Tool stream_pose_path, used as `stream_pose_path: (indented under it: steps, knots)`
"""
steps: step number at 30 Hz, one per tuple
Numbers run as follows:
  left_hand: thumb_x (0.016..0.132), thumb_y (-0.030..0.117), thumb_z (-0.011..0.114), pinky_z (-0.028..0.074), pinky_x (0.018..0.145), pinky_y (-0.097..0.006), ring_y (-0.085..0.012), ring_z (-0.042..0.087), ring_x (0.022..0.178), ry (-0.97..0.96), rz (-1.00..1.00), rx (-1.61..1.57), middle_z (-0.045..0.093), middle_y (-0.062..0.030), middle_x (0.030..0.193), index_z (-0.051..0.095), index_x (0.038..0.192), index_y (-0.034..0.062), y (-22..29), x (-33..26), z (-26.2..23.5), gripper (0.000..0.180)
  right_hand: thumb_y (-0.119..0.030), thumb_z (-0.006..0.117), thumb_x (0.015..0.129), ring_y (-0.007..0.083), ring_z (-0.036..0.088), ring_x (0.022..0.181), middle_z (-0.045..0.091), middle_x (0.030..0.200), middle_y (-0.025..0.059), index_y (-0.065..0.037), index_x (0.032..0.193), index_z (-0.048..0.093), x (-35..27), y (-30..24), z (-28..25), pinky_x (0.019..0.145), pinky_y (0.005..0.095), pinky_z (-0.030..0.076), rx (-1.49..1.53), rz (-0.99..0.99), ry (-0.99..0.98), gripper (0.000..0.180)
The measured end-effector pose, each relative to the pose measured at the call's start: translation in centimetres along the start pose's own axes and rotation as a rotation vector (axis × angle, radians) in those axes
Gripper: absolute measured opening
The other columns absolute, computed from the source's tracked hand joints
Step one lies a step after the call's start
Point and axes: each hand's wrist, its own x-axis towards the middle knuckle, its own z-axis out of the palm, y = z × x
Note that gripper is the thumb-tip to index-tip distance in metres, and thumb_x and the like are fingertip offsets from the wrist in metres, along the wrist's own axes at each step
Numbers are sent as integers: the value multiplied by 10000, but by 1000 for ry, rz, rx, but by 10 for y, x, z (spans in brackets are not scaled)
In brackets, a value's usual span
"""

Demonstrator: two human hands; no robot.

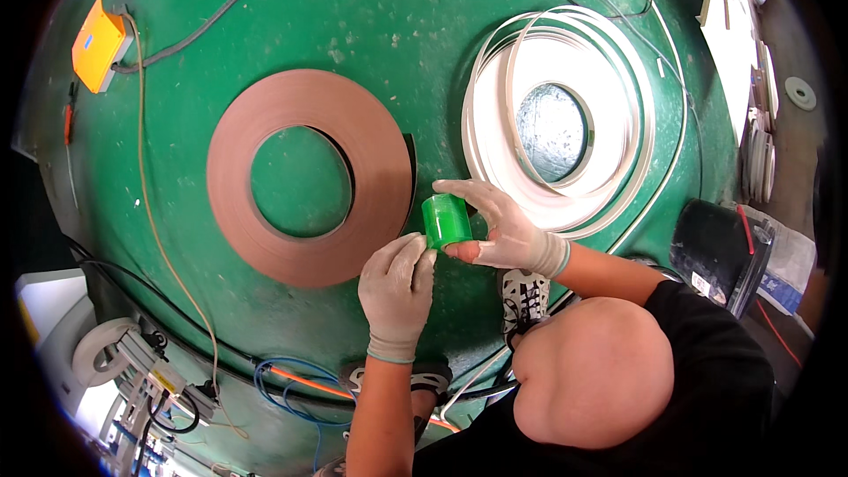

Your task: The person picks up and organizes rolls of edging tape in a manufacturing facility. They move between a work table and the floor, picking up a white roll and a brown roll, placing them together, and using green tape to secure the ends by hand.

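A roll of green tape (447, 220) is in my right hand (511, 228), thumb at its near side and fingers around its far side. My left hand (396, 290), also in a pale glove, has its fingertips pinched together at the roll's lower left edge, apparently on the tape's end; the exact grip is hidden. Just left of the hands, a large coil of brown edge banding (305, 95) lies flat on the floor. Beyond my right hand lies a coil of white edge banding (609, 110), with several loose outer loops.
The green floor (353, 26) carries a yellow-orange box (95, 46) with a cable, a red-handled tool (68, 124) and blue hose (265, 380). A black bin (707, 243) stands at right, a machine (150, 367) at lower left. My shoe (525, 300) is close by.
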Motion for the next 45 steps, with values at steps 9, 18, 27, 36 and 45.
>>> stream_pose_path:
  steps: [9,18,27,36,45]
  knots:
    - [872,7,655,556,815,-419,-323,695,888,-91,7,-155,715,-150,974,696,966,15,13,18,-26,103,-425,835,783,384,594,1168,632,1257,205,-64,1476,520,2,-17,-21,1039,471,460,-64,-73,-76,843]
    - [879,-47,592,534,829,-445,-361,641,923,106,10,-133,669,-167,1012,629,997,-19,3,22,-30,128,-178,774,740,410,599,1054,572,1160,218,-49,1537,414,-1,-31,-21,915,445,520,-86,22,-124,884]
    - [951,44,518,494,971,-500,-405,616,1074,164,38,388,639,-221,1149,639,1099,-39,-85,4,-33,209,-163,806,726,396,622,1044,571,1177,211,-51,1473,465,26,-15,4,899,466,534,-380,-133,-54,829]
    - [895,169,679,456,1015,-485,-309,602,1139,-194,-75,767,652,-77,1165,703,1051,110,-149,37,-45,168,-343,848,763,324,636,1020,600,1103,128,-83,1391,537,77,-4,59,813,464,533,-648,-164,-227,748]
    - [819,148,735,399,1143,-512,-392,529,1319,-138,-268,513,570,-221,1402,569,1365,-16,-112,21,-76,594,-331,849,762,312,642,1053,623,1100,133,-66,1392,538,68,-1,62,841,463,544,-582,-190,-137,751]
